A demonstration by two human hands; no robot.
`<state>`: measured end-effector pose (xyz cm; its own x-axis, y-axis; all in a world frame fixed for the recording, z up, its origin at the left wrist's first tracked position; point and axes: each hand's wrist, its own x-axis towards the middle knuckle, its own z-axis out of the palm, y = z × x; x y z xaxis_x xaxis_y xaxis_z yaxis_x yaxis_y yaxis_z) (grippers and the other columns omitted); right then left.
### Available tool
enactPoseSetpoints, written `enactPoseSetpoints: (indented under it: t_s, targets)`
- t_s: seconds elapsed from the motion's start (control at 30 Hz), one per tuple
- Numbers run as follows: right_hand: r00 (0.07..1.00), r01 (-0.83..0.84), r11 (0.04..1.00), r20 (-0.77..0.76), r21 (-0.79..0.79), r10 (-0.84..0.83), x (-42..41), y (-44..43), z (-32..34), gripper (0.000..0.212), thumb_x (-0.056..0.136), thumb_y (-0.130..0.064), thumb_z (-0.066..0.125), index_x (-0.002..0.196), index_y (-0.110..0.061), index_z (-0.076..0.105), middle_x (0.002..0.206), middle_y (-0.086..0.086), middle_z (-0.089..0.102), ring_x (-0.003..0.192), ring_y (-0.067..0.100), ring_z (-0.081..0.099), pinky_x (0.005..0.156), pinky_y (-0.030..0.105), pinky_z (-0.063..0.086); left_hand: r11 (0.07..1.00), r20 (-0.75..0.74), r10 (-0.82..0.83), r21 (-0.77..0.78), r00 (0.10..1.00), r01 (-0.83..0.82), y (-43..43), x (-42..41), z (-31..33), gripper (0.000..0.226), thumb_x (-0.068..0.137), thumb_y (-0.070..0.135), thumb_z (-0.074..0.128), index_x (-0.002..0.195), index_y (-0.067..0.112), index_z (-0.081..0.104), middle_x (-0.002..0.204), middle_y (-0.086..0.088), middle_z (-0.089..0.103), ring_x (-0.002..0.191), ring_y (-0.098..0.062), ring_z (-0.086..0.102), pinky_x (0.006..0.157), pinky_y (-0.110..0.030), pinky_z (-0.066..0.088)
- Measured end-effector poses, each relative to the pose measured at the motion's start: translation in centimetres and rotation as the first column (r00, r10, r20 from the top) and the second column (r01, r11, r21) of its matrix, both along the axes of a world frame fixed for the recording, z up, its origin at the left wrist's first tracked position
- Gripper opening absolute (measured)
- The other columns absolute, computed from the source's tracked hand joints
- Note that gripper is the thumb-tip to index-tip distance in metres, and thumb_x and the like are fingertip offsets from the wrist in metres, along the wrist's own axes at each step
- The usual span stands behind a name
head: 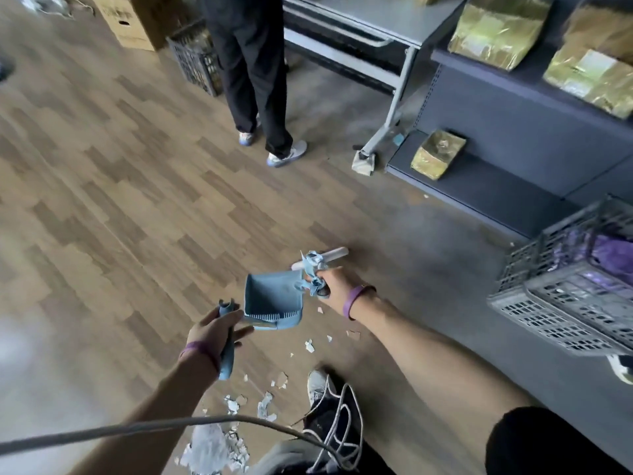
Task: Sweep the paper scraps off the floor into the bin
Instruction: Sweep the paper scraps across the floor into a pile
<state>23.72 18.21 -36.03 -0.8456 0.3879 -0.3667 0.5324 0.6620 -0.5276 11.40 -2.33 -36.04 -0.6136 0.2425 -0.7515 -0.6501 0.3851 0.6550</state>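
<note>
Torn white paper scraps (270,402) lie scattered on the wood-pattern floor beside my shoe, with a thicker heap (219,447) at the bottom edge. A blue dustpan (274,298) with comb teeth along one edge hangs above the floor between my hands. My left hand (215,332) is closed around a short blue handle (226,358) just left of the pan. My right hand (334,289) grips a pale rod handle (329,257) wrapped in blue tape at the pan's right corner. No bin can be made out for certain.
A person in black trousers (253,80) stands ahead by a grey desk (376,25). Dark shelving (513,132) with gold-wrapped packs runs along the right. A grey plastic crate (565,303) sits at right, another crate (195,60) and a cardboard box (133,22) far back. A grey cable (137,428) crosses the bottom.
</note>
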Motion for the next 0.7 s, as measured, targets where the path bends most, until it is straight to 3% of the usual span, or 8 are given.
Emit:
enactPoseSetpoints:
  t_s: [0.2, 0.33, 0.43, 0.5, 0.6, 0.63, 0.67, 0.7]
  targets:
    - [0.977, 0.213, 0.973, 0.041, -0.093, -0.21, -1.6, 5.6, 0.6, 0.012, 0.093, -0.011, 0.051, 0.098, -0.008, 0.062, 0.107, 0.017, 0.065, 0.102, 0.03, 0.059, 0.071, 0.022, 0.03, 0.984, 0.017, -0.174, -0.019, 0.985, 0.175, 8.8, -5.3, 0.2, 0.017, 0.089, 0.002, 0.056, 0.1, 0.015, 0.06, 0.085, -0.002, 0.064, 0.051, -0.012, 0.069, 0.058, -0.029, 0.038]
    - [0.929, 0.369, 0.913, 0.085, -0.175, -0.36, -2.8, 7.7, 0.2, 0.02, 0.094, -0.008, 0.053, 0.11, -0.003, 0.064, 0.116, 0.017, 0.063, 0.111, 0.028, 0.058, 0.069, 0.007, 0.032, 0.963, -0.008, -0.261, -0.067, 0.965, 0.26, 13.9, -9.1, -0.5, 0.02, 0.089, 0.0, 0.053, 0.081, 0.018, 0.057, 0.082, -0.006, 0.061, 0.041, -0.011, 0.065, 0.056, -0.029, 0.034]
    - [0.867, 0.497, 0.86, 0.075, -0.117, -0.492, -3.6, 7.5, -1.5, 0.03, 0.092, -0.023, 0.058, 0.121, -0.014, 0.061, 0.121, 0.014, 0.064, 0.112, 0.033, 0.059, 0.089, 0.025, 0.044, 0.942, -0.026, -0.329, -0.073, 0.944, 0.326, 17.1, -12.0, -1.4, 0.02, 0.089, 0.001, 0.054, 0.079, 0.017, 0.056, 0.081, -0.007, 0.06, 0.039, -0.012, 0.064, 0.055, -0.029, 0.034]
    - [0.78, 0.624, 0.779, 0.095, -0.061, -0.618, -4.3, 6.6, -2.8, 0.031, 0.087, -0.022, 0.057, 0.117, -0.017, 0.064, 0.114, 0.012, 0.068, 0.107, 0.033, 0.061, 0.089, 0.032, 0.048, 0.91, -0.024, -0.41, -0.08, 0.912, 0.407, 19.2, -13.9, -2.1, 0.018, 0.09, 0.003, 0.054, 0.08, 0.017, 0.056, 0.08, -0.007, 0.06, 0.038, -0.013, 0.063, 0.054, -0.029, 0.036]
    - [0.578, 0.809, 0.575, -0.013, -0.122, -0.816, -6.6, 4.6, -3.7, 0.013, 0.08, -0.006, 0.06, 0.088, -0.004, 0.069, 0.078, 0.01, 0.073, 0.078, 0.024, 0.071, 0.063, 0.022, 0.051, 0.835, -0.078, -0.545, -0.134, 0.835, 0.533, 21.8, -16.9, -3.4, 0.006, 0.089, 0.005, 0.058, 0.09, 0.011, 0.06, 0.073, -0.007, 0.056, 0.029, -0.013, 0.056, 0.038, -0.024, 0.042]
    - [0.426, 0.843, 0.413, -0.04, -0.344, -0.904, -7.7, 3.8, -3.3, 0.006, 0.075, 0.002, 0.064, 0.075, -0.002, 0.068, 0.063, 0.007, 0.069, 0.064, 0.017, 0.07, 0.052, 0.019, 0.05, 0.811, -0.115, -0.582, -0.156, 0.805, 0.564, 22.6, -17.9, -3.6, 0.007, 0.088, 0.006, 0.06, 0.094, 0.009, 0.061, 0.07, -0.009, 0.053, 0.025, -0.012, 0.051, 0.032, -0.02, 0.042]
    - [0.146, 0.788, 0.132, -0.025, -0.601, -0.989, -8.5, 3.3, -3.3, 0.009, 0.065, 0.007, 0.066, 0.068, -0.002, 0.067, 0.059, 0.008, 0.065, 0.063, 0.016, 0.07, 0.046, 0.018, 0.05, 0.774, -0.143, -0.631, -0.169, 0.762, 0.61, 23.4, -19.3, -4.0, 0.01, 0.088, 0.007, 0.06, 0.098, 0.006, 0.062, 0.068, -0.01, 0.052, 0.023, -0.011, 0.047, 0.029, -0.017, 0.041]
    - [0.002, 0.721, -0.004, 0.007, -0.693, -1.0, -9.1, 2.6, -3.9, 0.013, 0.062, 0.009, 0.064, 0.072, 0.002, 0.068, 0.069, 0.014, 0.066, 0.08, 0.02, 0.072, 0.047, 0.017, 0.051, 0.728, -0.163, -0.686, -0.181, 0.709, 0.662, 24.0, -20.4, -4.1, 0.012, 0.088, 0.008, 0.061, 0.1, 0.005, 0.062, 0.069, -0.01, 0.052, 0.021, -0.011, 0.045, 0.027, -0.017, 0.04]
